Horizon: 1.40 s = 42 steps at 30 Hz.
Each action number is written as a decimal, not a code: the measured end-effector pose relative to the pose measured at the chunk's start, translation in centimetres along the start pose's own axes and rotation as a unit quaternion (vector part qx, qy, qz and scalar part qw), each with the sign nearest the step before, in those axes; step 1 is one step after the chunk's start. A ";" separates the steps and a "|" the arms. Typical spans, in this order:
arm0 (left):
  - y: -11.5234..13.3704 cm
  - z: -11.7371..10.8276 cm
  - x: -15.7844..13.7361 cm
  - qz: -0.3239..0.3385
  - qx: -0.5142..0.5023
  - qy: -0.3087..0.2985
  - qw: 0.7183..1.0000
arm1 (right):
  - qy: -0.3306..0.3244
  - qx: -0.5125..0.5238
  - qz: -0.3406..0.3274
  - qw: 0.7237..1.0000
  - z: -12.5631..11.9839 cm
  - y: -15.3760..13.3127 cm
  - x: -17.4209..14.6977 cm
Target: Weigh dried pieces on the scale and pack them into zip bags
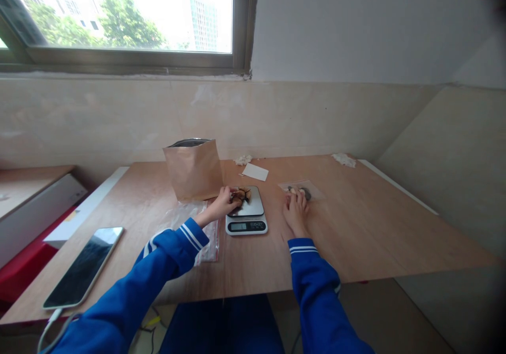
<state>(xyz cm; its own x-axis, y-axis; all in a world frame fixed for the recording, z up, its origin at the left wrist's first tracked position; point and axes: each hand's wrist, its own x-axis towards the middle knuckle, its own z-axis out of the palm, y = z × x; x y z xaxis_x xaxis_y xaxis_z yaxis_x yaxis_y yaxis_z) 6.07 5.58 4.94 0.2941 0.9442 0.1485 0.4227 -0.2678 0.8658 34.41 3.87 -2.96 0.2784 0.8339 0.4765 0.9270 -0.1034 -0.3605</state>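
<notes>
Dried brown pieces (pixel 242 195), a few and too small to count, are pinched on one scale (pixel 246 217) by the left hand (pixel 222 204). One small clear bag (pixel 301 189) is pressed flat by the open right hand (pixel 295 211). One kraft pouch (pixel 193 168) and one phone (pixel 84 265) are seen left.

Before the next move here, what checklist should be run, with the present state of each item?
1. Left hand at the dark pieces on the scale: ok.
2. Right hand resting at the small clear bag: ok.
3. Scale flat on the table: ok.
4. Scale display readable: cannot tell.
5. Brown paper bag upright and open: ok.
6. Phone apart from the scale: ok.
</notes>
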 end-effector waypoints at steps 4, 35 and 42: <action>0.2 -0.1 0.1 -0.025 0.015 -0.009 1.000 | -0.007 -0.002 0.004 1.000 0.1 0.1 0.0; 5.6 -6.7 -0.1 0.191 0.249 0.152 0.937 | -0.007 0.000 0.001 1.000 0.0 0.1 0.1; 7.8 -12.4 1.6 0.139 0.337 0.336 0.868 | 0.003 0.005 0.001 1.000 0.2 0.1 -0.1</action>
<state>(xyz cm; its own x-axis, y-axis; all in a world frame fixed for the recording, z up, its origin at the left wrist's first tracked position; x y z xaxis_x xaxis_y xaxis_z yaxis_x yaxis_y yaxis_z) -0.78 7.42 17.92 -0.0058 0.6625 0.7490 0.8874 -0.3418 0.3092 34.39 3.91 -3.17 0.2810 0.8302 0.4814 0.9241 -0.0987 -0.3692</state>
